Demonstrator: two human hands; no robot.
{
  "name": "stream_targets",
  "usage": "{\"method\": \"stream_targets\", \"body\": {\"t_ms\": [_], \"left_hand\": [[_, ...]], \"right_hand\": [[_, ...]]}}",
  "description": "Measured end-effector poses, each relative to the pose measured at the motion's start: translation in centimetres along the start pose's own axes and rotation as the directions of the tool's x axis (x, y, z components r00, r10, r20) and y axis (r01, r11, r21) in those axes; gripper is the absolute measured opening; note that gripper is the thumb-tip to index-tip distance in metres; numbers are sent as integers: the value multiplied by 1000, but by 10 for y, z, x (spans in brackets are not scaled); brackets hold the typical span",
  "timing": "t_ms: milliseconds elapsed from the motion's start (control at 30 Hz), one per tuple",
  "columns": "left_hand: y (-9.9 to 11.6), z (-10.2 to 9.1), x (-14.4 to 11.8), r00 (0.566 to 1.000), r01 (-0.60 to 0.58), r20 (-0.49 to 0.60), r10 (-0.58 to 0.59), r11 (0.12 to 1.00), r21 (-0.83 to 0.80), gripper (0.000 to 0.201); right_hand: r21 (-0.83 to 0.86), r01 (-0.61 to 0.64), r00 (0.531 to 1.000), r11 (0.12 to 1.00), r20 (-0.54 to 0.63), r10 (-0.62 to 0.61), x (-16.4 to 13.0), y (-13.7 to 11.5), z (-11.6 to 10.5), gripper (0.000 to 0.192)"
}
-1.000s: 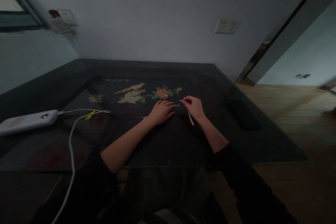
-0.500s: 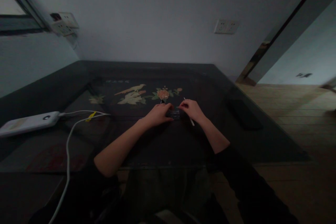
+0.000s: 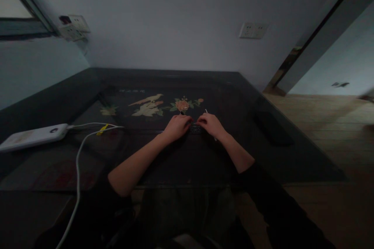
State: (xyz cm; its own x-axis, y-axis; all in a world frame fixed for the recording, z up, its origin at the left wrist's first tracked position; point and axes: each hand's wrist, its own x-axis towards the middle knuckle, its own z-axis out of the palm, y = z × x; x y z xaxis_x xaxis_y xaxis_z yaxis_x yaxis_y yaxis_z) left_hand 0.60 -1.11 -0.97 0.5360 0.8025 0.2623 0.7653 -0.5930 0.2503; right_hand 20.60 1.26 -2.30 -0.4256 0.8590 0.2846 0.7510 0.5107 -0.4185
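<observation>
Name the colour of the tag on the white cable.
Yellow: the tag shows best in the head view, the only one here.

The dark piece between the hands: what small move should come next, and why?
Perhaps steady the dark piece with the left hand: the right hand is close on its other side, and the piece looks small enough to shift easily.

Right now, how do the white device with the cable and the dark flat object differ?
The white device stands out pale; the dark flat object nearly blends into the table. A white cable meets the device's end; none shows on the dark object. The device lies left of both hands, the dark object right. Both are elongated and lie on the table.
</observation>
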Motion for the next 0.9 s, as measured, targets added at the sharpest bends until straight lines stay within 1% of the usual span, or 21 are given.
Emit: {"method": "stream_targets", "body": {"t_ms": [433,533,700,900], "left_hand": [[5,-2,-3,1000,0,23,-1,999,48,25],[7,-3,-4,999,-20,33,18,997,69,28],[11,-4,-5,997,-57,68,48,989,139,33],[14,-6,-6,995,-69,87,58,989,132,35]], "right_hand": [[-40,10,999,999,42,-8,-1,-4,-1,7],[-50,8,999,999,44,-6,-2,-7,-3,7],[-68,-52,998,996,13,53,-2,-10,-1,9],[-73,-116,993,991,-17,115,-3,-12,0,12]]}}
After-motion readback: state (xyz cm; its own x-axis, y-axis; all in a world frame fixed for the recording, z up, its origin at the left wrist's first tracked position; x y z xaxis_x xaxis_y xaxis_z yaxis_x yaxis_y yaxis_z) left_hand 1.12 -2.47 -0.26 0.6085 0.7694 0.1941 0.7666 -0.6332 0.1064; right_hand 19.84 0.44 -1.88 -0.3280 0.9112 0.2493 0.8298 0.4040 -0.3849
